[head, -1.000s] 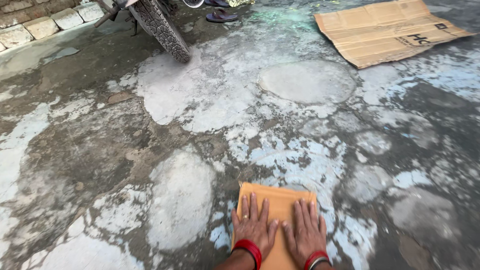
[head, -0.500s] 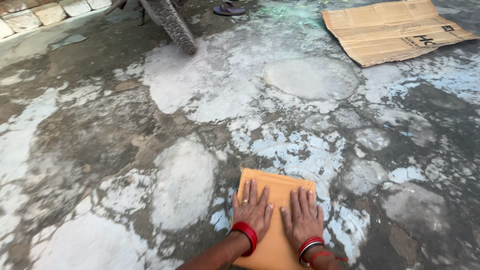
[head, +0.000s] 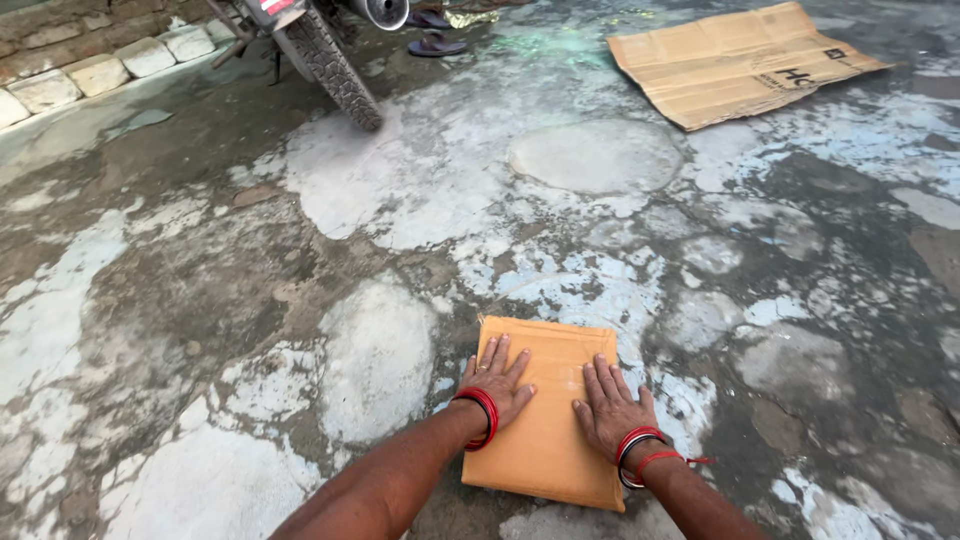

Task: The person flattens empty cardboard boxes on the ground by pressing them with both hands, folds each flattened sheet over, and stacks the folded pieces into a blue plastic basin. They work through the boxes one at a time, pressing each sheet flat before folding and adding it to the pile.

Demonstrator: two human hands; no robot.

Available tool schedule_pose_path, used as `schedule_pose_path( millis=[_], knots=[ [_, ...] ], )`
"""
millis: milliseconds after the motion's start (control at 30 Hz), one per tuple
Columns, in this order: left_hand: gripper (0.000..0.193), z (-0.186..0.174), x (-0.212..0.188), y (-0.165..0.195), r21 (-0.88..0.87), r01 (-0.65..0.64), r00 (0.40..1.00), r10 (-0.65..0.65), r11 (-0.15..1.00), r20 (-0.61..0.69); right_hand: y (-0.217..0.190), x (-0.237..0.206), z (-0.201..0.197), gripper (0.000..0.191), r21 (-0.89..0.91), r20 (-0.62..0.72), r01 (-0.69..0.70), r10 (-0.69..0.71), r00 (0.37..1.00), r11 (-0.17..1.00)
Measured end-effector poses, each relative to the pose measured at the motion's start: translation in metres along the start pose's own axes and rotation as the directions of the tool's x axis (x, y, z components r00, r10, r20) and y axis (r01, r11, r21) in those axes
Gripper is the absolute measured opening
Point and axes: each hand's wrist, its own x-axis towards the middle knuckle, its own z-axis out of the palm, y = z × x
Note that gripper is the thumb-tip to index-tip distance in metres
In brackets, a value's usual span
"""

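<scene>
Both my palms press flat, fingers spread, left hand (head: 493, 383) and right hand (head: 611, 407), on the brown envelope (head: 547, 408) lying on the patchy concrete floor (head: 300, 300). Pushing harder could scuff it against that rough, dusty surface.

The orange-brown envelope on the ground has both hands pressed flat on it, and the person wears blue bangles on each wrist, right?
Not quite: the bangles are red, not blue. The head view shows red bangles on the left wrist and red ones, with some white, on the right. The rest holds: the left hand and right hand lie flat on the orange-brown envelope, which rests on the patchy concrete ground.
</scene>
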Motion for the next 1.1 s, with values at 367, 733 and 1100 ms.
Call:
schedule_pose_path(
  millis=[367, 733, 1100],
  knots=[
    [0.065, 0.048, -0.008, -0.009, -0.166, -0.073, 0.908, -0.003, 0.983, -0.42, -0.01, 0.001, 0.035, 0.084, 0.169, -0.288, 0.007, 0.043, 0.957, 0.986],
    [0.074, 0.044, -0.012, -0.01, -0.242, -0.014, 0.977, -0.038, 0.97, -0.21, -0.007, 0.003, 0.073, 0.079, 0.292, -0.569, 0.15, 0.045, 0.821, 0.945],
    [0.075, 0.04, -0.016, -0.008, -0.224, -0.016, 0.976, -0.034, 0.974, -0.215, -0.014, 0.048, 0.054, 0.08, 0.331, -0.235, -0.203, 0.289, 0.928, 0.922]
  ],
)
